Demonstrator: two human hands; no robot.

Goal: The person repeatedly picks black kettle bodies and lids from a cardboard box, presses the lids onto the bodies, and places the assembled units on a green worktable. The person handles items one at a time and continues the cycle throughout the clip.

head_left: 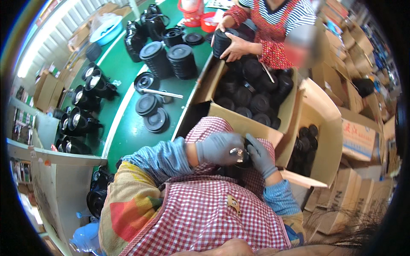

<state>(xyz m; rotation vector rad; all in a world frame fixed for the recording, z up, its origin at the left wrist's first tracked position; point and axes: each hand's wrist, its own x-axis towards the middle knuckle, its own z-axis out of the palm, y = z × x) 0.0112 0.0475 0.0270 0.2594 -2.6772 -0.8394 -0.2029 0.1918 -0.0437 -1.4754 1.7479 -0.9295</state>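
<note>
My left hand (pixel 218 148), in a grey glove, is closed over a black part with a shiny metal piece (pixel 236 156) at my lap. My right hand (pixel 262 158), gloved alike, has its fingers curled against the right side of this black part. Its full shape is hidden by the gloves and my checked apron (pixel 205 205). Just beyond my hands stands an open cardboard box (pixel 245 123) filled with black round lids (pixel 259 103). On the green table (pixel 128 128) to the left lie two black discs (pixel 155 119), near a black ring-shaped lid (pixel 145 81) with a metal rod (pixel 162 93) across it.
Stacks of black lids (pixel 179 59) and black jugs (pixel 147 25) stand farther back. More jugs with metallic insides (pixel 94 83) line the table's left. Across from me a person's hands (pixel 235 46) hold a lid stack. Another carton (pixel 329 128) contains small black parts.
</note>
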